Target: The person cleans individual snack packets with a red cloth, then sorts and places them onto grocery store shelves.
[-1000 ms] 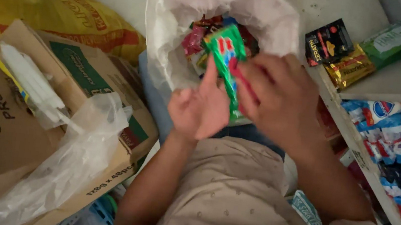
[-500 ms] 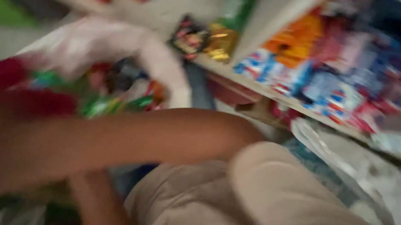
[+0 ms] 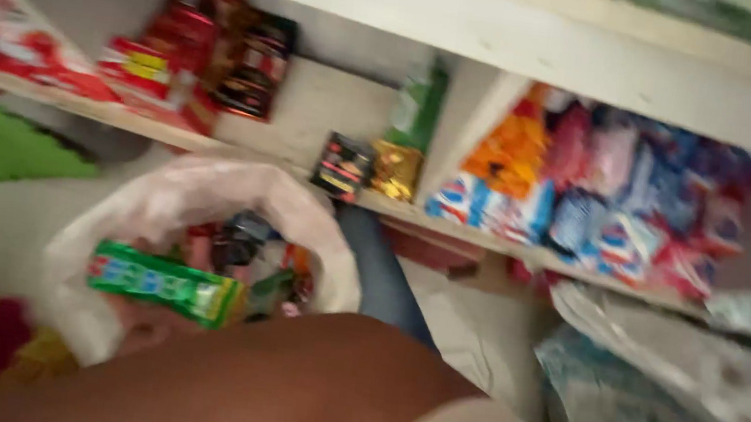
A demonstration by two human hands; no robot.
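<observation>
Head view: a hand [image 3: 145,331], left or right I cannot tell, grasps a long green foil candy pack [image 3: 165,283] over the white plastic bag [image 3: 199,183] of sweets, below the white shelf [image 3: 331,107].

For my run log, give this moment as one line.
hand: holds green packet | over white plastic bag of snacks | shelf behind | other hand hidden

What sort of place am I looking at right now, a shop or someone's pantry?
Most likely a small shop or its stockroom. White shelves hold rows of packaged snacks sorted by colour, and a white plastic bag full of packets sits below. A hand holds a green packet over the bag.
</observation>
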